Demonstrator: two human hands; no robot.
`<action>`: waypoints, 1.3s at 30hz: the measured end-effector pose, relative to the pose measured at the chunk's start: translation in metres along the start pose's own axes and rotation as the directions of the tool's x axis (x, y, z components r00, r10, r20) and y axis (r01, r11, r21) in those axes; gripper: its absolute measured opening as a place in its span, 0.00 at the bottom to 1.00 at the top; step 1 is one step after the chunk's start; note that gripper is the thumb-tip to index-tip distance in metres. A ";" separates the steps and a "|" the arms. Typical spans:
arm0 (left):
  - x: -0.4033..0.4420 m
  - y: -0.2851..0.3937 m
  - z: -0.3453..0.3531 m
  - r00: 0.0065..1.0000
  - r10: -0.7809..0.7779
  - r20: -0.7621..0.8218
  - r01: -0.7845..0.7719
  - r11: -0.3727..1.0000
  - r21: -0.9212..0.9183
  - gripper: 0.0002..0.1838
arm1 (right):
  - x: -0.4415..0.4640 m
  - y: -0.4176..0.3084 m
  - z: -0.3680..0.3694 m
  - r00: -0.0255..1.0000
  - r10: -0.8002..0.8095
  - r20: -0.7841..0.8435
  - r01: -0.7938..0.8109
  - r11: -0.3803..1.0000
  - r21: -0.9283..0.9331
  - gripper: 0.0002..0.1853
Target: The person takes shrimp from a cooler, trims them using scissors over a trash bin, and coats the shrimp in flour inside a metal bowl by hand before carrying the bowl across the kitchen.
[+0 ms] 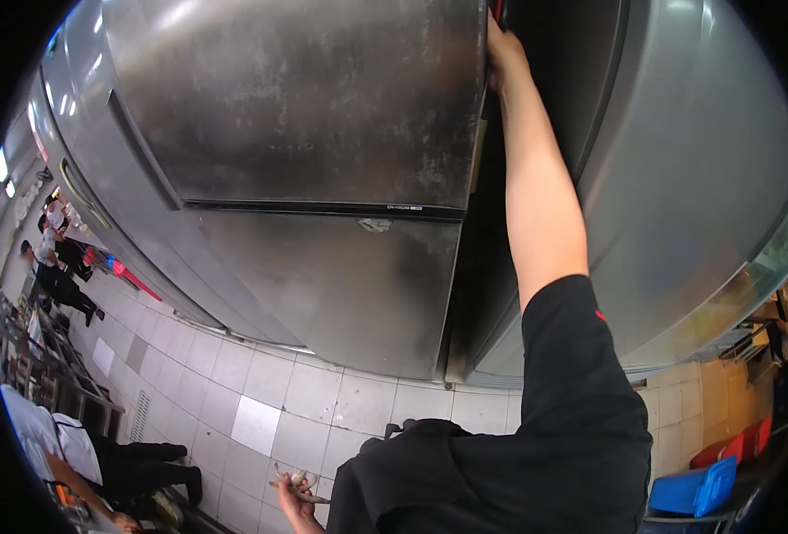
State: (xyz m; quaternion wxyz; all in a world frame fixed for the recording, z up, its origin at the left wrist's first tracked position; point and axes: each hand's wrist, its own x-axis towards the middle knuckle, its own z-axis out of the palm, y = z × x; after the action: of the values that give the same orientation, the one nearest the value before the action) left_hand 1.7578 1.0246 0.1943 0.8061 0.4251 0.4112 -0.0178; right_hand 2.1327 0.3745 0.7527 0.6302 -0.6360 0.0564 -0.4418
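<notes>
The steel cabinet [305,116] fills my front, a dark gap along its right edge; tiled floor [300,392] opens below. My right grip [505,58] meets that edge up high, fingers hidden, closure untellable. My left grip [297,500], low down, curls round pale pieces [301,481], hard to identify.

I count one person [581,374] with two bare hands, one left hand [295,500] and one right hand [505,53]; one co-worker [80,449] near left and at least two people [54,278] far left; two panels [305,107] on the steel cabinet [323,210]; one blue bin [698,488] near right. The left hand's pale pieces [298,481] are too small to count.
</notes>
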 end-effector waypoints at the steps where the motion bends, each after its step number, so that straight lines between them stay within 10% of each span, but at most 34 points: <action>1: 0.002 -0.001 0.000 1.000 -0.001 -0.003 0.001 1.000 -0.011 0.12 | -0.009 0.007 -0.004 1.000 0.004 -0.004 -0.004 1.000 -0.003 0.48; 5: 0.002 0.005 -0.004 1.000 -0.005 0.022 0.006 0.999 -0.051 0.11 | -0.057 0.020 -0.035 0.949 0.107 0.297 -0.071 0.989 -0.130 0.50; 8: 0.002 0.005 -0.005 0.999 0.025 -0.039 -0.031 0.986 -0.166 0.11 | -0.079 0.061 -0.062 0.964 0.108 0.243 -0.118 0.993 0.024 0.28; 12: -0.017 0.019 -0.020 0.999 0.031 0.034 -0.026 0.989 -0.145 0.11 | -0.076 0.127 -0.096 0.942 0.029 0.335 -0.055 0.996 0.069 0.29; 15: -0.022 0.022 -0.052 0.996 0.088 -0.035 -0.093 0.974 -0.208 0.11 | -0.136 0.104 -0.078 0.967 0.192 0.165 -0.223 0.956 0.193 0.32; 17: -0.033 0.035 -0.061 0.991 0.103 -0.086 -0.123 0.953 -0.275 0.12 | -0.175 0.092 -0.074 0.941 -0.330 -0.078 0.279 0.884 -0.376 0.27; 18: -0.037 0.041 -0.072 0.987 0.120 -0.108 -0.147 0.945 -0.292 0.12 | -0.215 0.075 -0.060 0.940 -0.268 -0.209 0.263 0.963 -0.051 0.22; 20: -0.042 0.053 -0.094 0.981 0.128 -0.145 -0.173 0.915 -0.365 0.11 | -0.279 0.073 -0.043 0.879 -0.344 -0.331 0.363 0.932 -0.005 0.20; 25: -0.034 0.093 -0.142 0.963 0.209 -0.172 -0.270 0.802 -0.532 0.11 | -0.432 0.134 0.075 0.957 -0.152 0.248 0.098 0.971 0.216 0.14; 31: -0.007 0.176 -0.185 0.904 0.327 -0.277 -0.428 0.683 -0.591 0.10 | -0.579 0.190 0.270 0.513 0.277 0.812 -0.529 0.848 0.044 0.09; 36: 0.009 0.233 -0.224 0.855 0.299 -0.423 -0.518 0.482 -0.707 0.10 | -0.715 0.211 0.429 0.013 0.319 0.948 -0.675 0.702 -0.227 0.08; 39: 0.005 0.265 -0.246 0.772 0.309 -0.556 -0.636 0.386 -0.669 0.10 | -0.799 0.202 0.499 -0.460 0.214 0.861 -0.555 0.688 -0.468 0.11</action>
State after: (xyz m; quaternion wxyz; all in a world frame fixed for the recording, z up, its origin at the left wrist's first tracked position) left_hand 1.7021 1.3679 0.2946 0.7912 0.0877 0.3594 0.4870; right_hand 2.0645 1.2116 0.2802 0.6010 -0.5698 -0.2621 0.4954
